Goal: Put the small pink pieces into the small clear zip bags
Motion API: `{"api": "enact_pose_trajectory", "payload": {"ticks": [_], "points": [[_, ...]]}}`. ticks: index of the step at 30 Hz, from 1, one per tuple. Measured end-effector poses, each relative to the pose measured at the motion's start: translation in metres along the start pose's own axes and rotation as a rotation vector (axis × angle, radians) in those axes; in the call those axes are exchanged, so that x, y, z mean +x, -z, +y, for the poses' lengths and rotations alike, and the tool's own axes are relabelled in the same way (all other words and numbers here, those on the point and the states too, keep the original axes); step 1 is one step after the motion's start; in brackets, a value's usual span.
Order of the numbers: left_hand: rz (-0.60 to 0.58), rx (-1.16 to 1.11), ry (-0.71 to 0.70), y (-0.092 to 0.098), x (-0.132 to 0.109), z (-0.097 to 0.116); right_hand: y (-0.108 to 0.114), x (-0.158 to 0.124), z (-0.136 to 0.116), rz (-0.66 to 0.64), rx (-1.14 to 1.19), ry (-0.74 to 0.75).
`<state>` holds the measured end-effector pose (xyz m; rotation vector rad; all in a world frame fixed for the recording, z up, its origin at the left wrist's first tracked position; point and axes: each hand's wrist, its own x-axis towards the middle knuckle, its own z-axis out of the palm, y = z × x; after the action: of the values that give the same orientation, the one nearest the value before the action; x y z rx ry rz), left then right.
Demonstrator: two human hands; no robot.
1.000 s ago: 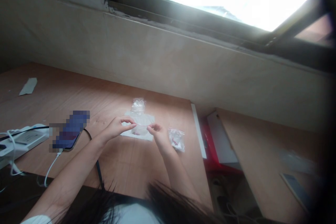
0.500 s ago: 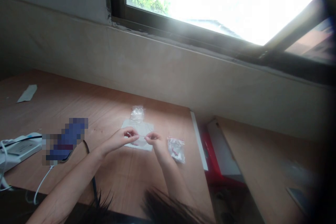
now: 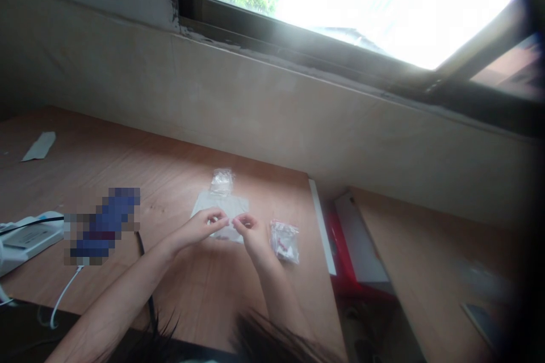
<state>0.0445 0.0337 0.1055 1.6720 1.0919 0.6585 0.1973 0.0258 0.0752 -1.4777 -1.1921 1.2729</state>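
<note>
Over a white sheet (image 3: 225,202) on the wooden table, my left hand (image 3: 208,223) and my right hand (image 3: 247,224) face each other, fingertips a small gap apart. Each has thumb and index finger pinched together; whatever they pinch is too small to make out. Small dark reddish bits lie on the sheet beneath my left hand, partly hidden. Behind the sheet lies a clear plastic bag (image 3: 222,181). Just right of my right wrist is another clear plastic bag (image 3: 284,241) with red and white contents.
A blurred-out blue device (image 3: 106,221) with a white cable lies left of my forearm, beside a white power strip (image 3: 32,235). A paper scrap (image 3: 40,146) is at far left. The table's right edge (image 3: 322,227) borders a gap, with a second table (image 3: 409,238) beyond.
My hands have drawn slightly closer together, and the thin thread-like line seen between the fingertips earlier no longer shows clearly. The camera view has shifted a little.
</note>
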Motion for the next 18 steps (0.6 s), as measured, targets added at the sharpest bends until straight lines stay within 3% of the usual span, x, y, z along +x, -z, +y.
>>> {"api": "enact_pose_trajectory", "payload": {"ticks": [3, 7, 10, 12, 15, 18], "points": [[-0.041, -0.015, -0.013, -0.002, 0.002, -0.004, 0.000, -0.002, -0.003, -0.004, 0.016, 0.012], [-0.023, -0.004, -0.044, 0.003, 0.003, -0.003, -0.002, -0.008, -0.001, -0.140, 0.188, -0.004], [-0.009, -0.007, -0.009, 0.003, 0.002, -0.007, -0.006, -0.015, 0.012, -0.248, 0.307, -0.067], [-0.013, -0.035, 0.012, 0.000, 0.002, -0.016, -0.008, -0.019, 0.024, -0.248, 0.323, -0.140], [0.058, -0.079, 0.048, -0.003, -0.001, -0.039, 0.000, -0.027, 0.037, -0.084, 0.307, -0.238], [0.129, -0.038, 0.083, 0.000, -0.010, -0.066, 0.031, -0.034, 0.040, 0.208, 0.218, -0.198]]}}
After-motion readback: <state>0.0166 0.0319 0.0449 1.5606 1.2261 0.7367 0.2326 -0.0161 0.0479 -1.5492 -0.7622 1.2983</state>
